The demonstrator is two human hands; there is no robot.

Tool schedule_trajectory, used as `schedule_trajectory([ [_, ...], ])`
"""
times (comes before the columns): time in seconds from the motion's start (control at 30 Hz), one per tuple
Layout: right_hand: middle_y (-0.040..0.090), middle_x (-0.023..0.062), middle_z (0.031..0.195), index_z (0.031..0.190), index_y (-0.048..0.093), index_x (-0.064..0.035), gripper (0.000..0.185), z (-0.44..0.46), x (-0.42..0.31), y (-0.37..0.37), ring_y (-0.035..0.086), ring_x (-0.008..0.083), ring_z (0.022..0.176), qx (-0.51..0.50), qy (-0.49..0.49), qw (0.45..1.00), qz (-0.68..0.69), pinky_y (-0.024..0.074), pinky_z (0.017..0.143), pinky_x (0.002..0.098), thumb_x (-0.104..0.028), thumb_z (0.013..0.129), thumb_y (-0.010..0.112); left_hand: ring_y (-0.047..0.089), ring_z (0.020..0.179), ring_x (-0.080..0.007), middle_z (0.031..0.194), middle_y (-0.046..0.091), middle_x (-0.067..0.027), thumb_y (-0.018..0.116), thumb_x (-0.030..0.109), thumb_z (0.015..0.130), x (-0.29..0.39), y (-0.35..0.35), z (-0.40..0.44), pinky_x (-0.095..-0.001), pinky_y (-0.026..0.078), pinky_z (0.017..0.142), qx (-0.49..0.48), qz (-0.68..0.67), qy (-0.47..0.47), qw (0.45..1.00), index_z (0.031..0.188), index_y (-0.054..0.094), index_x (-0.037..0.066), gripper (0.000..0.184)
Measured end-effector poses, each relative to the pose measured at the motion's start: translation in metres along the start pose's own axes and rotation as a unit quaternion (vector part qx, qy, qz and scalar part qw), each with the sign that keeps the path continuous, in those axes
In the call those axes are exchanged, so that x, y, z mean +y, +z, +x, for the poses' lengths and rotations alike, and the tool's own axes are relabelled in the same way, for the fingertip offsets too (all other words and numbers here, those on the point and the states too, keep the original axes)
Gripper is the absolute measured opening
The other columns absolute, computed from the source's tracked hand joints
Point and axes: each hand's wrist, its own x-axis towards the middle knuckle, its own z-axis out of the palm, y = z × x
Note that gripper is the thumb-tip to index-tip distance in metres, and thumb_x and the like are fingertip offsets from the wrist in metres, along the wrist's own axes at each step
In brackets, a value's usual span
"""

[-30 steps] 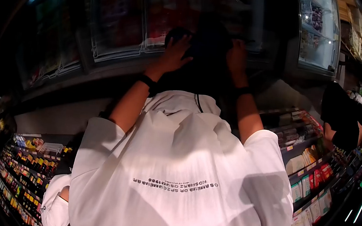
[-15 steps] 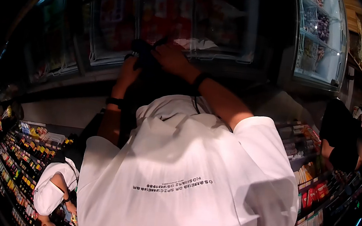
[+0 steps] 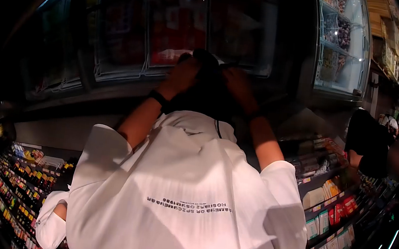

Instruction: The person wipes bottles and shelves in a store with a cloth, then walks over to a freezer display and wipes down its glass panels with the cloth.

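Under dim light, the left hand (image 3: 185, 74) and right hand (image 3: 236, 83) flank a dark item (image 3: 206, 66) before a glass-fronted case (image 3: 116, 76), apparently mid-handling; shadow hides whether the fingers grip. A next move would likely need both hands. Stocked shelves (image 3: 335, 211) and a brighter cabinet (image 3: 341, 52) stand to the case's right.

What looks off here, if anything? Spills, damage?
Nothing stands out: no spill or damage visible on the white shirt or shelved red packs. The dark item between left hand and right hand is too shadowed to judge.
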Motion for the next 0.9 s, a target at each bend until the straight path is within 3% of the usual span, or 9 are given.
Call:
schedule_trajectory([
  [0.17, 0.055, 0.0208, 0.132, 0.139, 0.049, -0.0056, 0.055, -0.02, 0.048, -0.033, 0.052, 0.0409, 0.122, 0.2, 0.193, 0.959, 0.045, 0.0422, 0.104, 0.049, -0.019, 0.087, 0.062, 0.056, 0.112, -0.037, 0.117, 0.06, -0.02, 0.064, 0.006, 0.079, 0.028, 0.02, 0.032, -0.0469, 0.048, 0.093, -0.034, -0.096, 0.041, 0.994, 0.125, 0.056, 0.002, 0.047],
  [0.3, 0.042, 0.0325, 0.143, 0.147, 0.034, 0.004, 0.074, 0.018, 0.029, -0.035, 0.044, 0.0453, 0.131, 0.125, 0.269, 0.955, 0.013, 0.0385, 0.108, 0.0525, -0.037, 0.091, 0.06, 0.056, 0.112, -0.042, 0.116, 0.059, -0.0231, 0.062, 0.005, 0.08, 0.014, 0.018, 0.029, -0.0475, 0.048, 0.094, -0.004, -0.008, -0.055, 0.998, 0.129, 0.051, -0.004, 0.051],
  [0.37, 0.037, 0.0391, 0.142, 0.147, 0.033, 0.005, 0.079, 0.046, 0.005, -0.001, 0.038, 0.0514, 0.132, 0.102, 0.231, 0.947, -0.199, 0.0323, 0.109, 0.0599, -0.041, 0.089, 0.061, 0.052, 0.119, -0.045, 0.126, 0.054, -0.0256, 0.061, 0.007, 0.082, -0.02, 0.023, 0.013, -0.0483, 0.044, 0.102, 0.13, 0.076, -0.1, 0.984, 0.138, 0.041, -0.008, 0.061],
  [0.43, 0.033, 0.0413, 0.143, 0.149, 0.03, 0.0029, 0.082, 0.074, -0.031, 0.033, 0.034, 0.0552, 0.133, 0.288, 0.112, 0.936, -0.169, 0.027, 0.109, 0.065, -0.043, 0.089, 0.061, 0.046, 0.126, -0.046, 0.135, 0.047, -0.0271, 0.062, 0.011, 0.084, -0.061, 0.015, -0.015, -0.0494, 0.037, 0.11, 0.196, 0.063, -0.172, 0.963, 0.144, 0.031, -0.008, 0.07],
  [0.53, 0.032, 0.0392, 0.145, 0.152, 0.025, -0.001, 0.08, 0.1, -0.146, 0.013, 0.035, 0.0527, 0.134, 0.213, -0.006, 0.977, -0.02, 0.0352, 0.108, 0.057, -0.035, 0.089, 0.062, 0.042, 0.129, -0.0441, 0.135, 0.045, -0.0267, 0.065, 0.013, 0.086, -0.145, -0.005, -0.088, -0.0502, 0.034, 0.111, 0.178, 0.279, -0.222, 0.917, 0.142, 0.034, -0.006, 0.067],
  [0.6, 0.033, 0.0341, 0.147, 0.152, 0.026, -0.0027, 0.075, 0.112, -0.204, 0.025, 0.038, 0.0481, 0.134, 0.145, -0.14, 0.977, 0.064, 0.0395, 0.107, 0.0519, -0.028, 0.09, 0.061, 0.044, 0.124, -0.0427, 0.128, 0.047, -0.0253, 0.064, 0.007, 0.084, -0.151, -0.063, -0.127, -0.0499, 0.037, 0.104, 0.311, 0.057, -0.356, 0.879, 0.132, 0.042, -0.004, 0.054],
  [0.67, 0.036, 0.0267, 0.149, 0.15, 0.032, -0.0062, 0.067, 0.114, -0.252, 0.038, 0.042, 0.0429, 0.134, 0.069, -0.263, 0.958, 0.089, 0.0405, 0.108, 0.0495, -0.02, 0.09, 0.059, 0.049, 0.113, -0.0403, 0.12, 0.048, -0.0245, 0.065, 0.001, 0.08, -0.167, -0.091, -0.194, -0.0489, 0.039, 0.097, 0.337, 0.203, -0.35, 0.85, 0.122, 0.047, -0.001, 0.046],
  [0.73, 0.038, 0.0225, 0.15, 0.149, 0.037, -0.0095, 0.064, 0.115, -0.278, 0.072, 0.043, 0.0405, 0.135, 0.063, -0.328, 0.938, 0.097, 0.04, 0.109, 0.0492, -0.016, 0.089, 0.059, 0.049, 0.108, -0.0406, 0.118, 0.047, -0.0241, 0.066, -0.001, 0.076, -0.197, -0.1, -0.26, -0.0491, 0.039, 0.096, 0.283, 0.14, -0.478, 0.819, 0.122, 0.048, 0.001, 0.049],
  [0.9, 0.052, 0.0149, 0.135, 0.132, 0.058, -0.0168, 0.047, 0.1, -0.301, 0.085, 0.051, 0.0314, 0.127, -0.004, -0.402, 0.915, 0.047, 0.0437, 0.103, 0.0442, -0.012, 0.085, 0.058, 0.035, 0.128, -0.0466, 0.138, 0.036, -0.0286, 0.073, 0.008, 0.075, -0.172, -0.113, -0.291, -0.0545, 0.032, 0.106, 0.145, 0.244, -0.427, 0.858, 0.132, 0.043, -0.003, 0.065],
])
